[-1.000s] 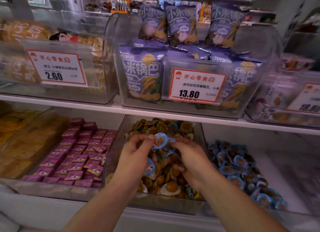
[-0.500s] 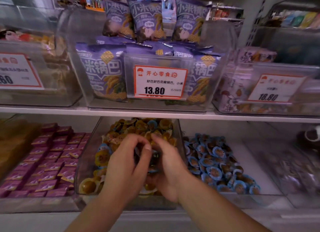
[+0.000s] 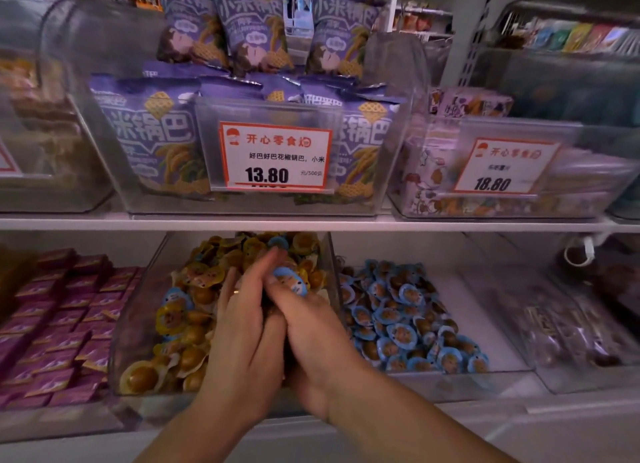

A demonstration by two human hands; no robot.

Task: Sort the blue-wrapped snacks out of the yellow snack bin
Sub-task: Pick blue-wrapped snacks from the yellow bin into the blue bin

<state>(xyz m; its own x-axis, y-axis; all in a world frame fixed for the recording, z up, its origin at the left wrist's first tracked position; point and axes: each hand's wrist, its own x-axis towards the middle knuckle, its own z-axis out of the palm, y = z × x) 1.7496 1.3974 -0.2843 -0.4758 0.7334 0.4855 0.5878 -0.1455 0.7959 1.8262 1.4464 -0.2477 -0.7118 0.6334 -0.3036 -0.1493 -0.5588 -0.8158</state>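
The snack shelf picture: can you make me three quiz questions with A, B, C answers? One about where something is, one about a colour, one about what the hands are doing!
1. Where is the bin of blue-wrapped snacks?
A. right of the yellow snack bin
B. on the upper shelf
C. left of the purple packets

2. What colour is the border of the 13.80 price tag?
A. green
B. orange-red
C. black

3. What is the right hand doing?
A. hanging idle
B. pointing at the tag
C. pinching a blue-wrapped snack

Answers: 1 A, the blue pile sits just right of the yellow bin. 2 B, the tag's edge is orange-red. 3 C, its fingertips hold the blue snack beside the left hand.
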